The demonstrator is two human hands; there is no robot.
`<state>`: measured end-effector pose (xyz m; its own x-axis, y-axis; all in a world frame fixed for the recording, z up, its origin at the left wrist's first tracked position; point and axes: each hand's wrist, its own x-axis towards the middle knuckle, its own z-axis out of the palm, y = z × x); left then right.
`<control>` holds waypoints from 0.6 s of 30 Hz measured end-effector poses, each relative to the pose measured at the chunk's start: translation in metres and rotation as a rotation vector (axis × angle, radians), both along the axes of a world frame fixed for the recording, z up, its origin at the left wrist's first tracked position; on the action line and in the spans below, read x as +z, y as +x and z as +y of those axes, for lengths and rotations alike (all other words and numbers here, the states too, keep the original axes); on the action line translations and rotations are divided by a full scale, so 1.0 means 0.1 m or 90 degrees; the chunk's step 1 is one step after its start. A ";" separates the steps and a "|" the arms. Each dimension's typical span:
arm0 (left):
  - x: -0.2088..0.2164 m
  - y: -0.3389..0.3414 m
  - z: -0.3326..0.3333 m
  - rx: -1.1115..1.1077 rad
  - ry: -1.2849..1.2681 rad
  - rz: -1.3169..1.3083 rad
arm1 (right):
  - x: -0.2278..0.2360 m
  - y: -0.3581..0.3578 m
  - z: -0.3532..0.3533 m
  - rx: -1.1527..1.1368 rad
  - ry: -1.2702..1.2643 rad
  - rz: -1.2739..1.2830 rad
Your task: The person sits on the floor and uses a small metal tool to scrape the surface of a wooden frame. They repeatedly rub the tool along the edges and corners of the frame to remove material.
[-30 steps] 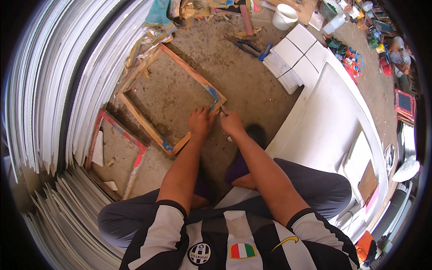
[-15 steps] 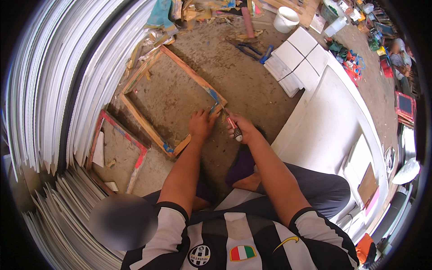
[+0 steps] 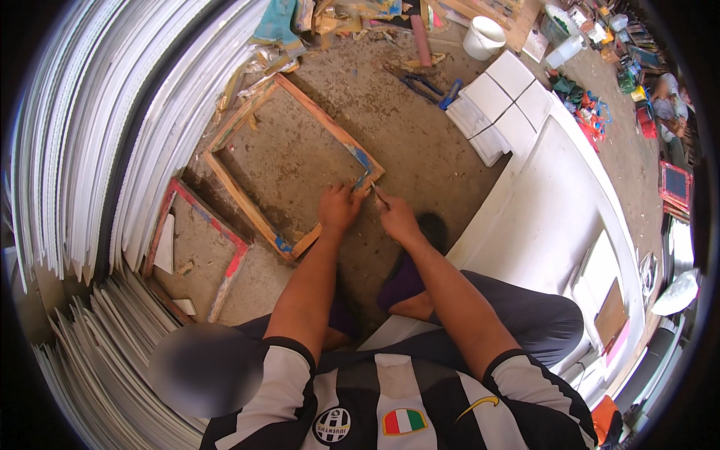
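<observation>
A rectangular wooden frame (image 3: pixel 236 197) with blue and reddish paint smears lies flat on the floor in front of me. My left hand (image 3: pixel 339 208) grips its near rail, covering the middle of that rail, with the fingertips close to the blue-stained right corner. In my right hand (image 3: pixel 399 220) is a screwdriver (image 3: pixel 381 196), its handle mostly hidden by the fist. The tool's tip points at the frame's right corner; whether it touches the wood I cannot tell.
A second frame (image 3: pixel 238 259), painted partly red, lies at the left beside tall stacks of white sheets (image 3: pixel 86 142). Farther off are pliers (image 3: pixel 424 86), a blue-handled tool (image 3: pixel 451 94), white tiles (image 3: pixel 495 105) and a white bucket (image 3: pixel 484 37). A white board (image 3: pixel 525 202) stretches along the right.
My right hand has turned and closed farther over the screwdriver, hiding its red handle. Seen in the picture, the frame and both hands sit slightly farther right.
</observation>
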<state>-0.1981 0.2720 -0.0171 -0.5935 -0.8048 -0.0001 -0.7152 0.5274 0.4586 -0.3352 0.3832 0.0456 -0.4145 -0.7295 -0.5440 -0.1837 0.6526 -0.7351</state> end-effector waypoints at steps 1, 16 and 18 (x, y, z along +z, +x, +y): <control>-0.01 0.00 0.00 -0.002 -0.003 0.007 | 0.04 -0.01 -0.02 0.005 0.010 0.001; -0.07 0.03 0.02 -0.008 -0.008 0.082 | 0.72 -0.17 -0.57 0.200 0.176 0.090; -0.02 -0.01 0.02 -0.006 0.011 0.066 | 0.70 -0.15 -0.55 0.165 0.179 0.054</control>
